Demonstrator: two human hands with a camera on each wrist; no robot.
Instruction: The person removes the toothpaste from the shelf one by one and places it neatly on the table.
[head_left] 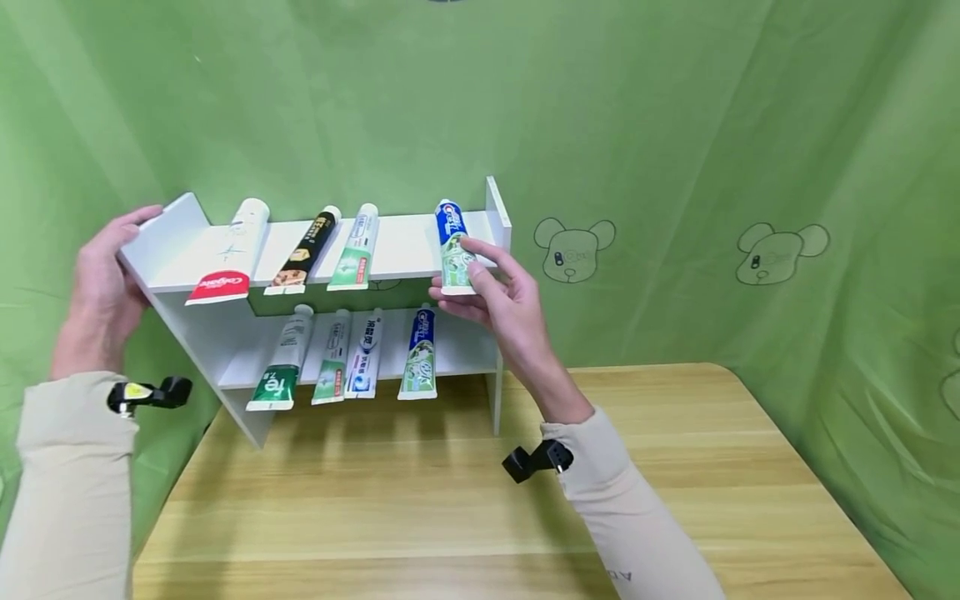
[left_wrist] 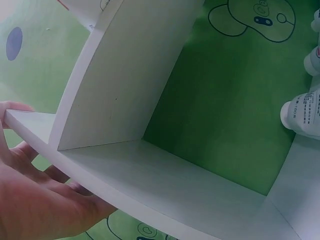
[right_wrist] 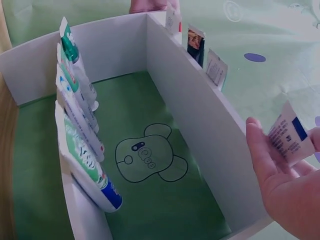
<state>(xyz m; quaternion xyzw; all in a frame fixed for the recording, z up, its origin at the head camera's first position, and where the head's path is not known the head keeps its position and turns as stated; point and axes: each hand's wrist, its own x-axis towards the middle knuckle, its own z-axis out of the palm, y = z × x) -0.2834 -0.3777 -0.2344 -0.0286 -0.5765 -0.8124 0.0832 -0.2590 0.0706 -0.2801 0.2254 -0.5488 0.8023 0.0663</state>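
A white two-tier shelf stands tilted at the back of the wooden table. My left hand grips the top of its left side panel, thumb on the upper edge and fingers underneath. My right hand pinches the flat end of a blue-and-green toothpaste tube lying at the right of the top tier. In the right wrist view that tube end sits between my fingers. A red-and-white tube, a black tube and a green-and-white tube also lie on the top tier.
Several more tubes lie side by side on the lower tier. A green cloth with bear prints hangs behind and round the table. The wooden table's front and right part lies in front of the shelf.
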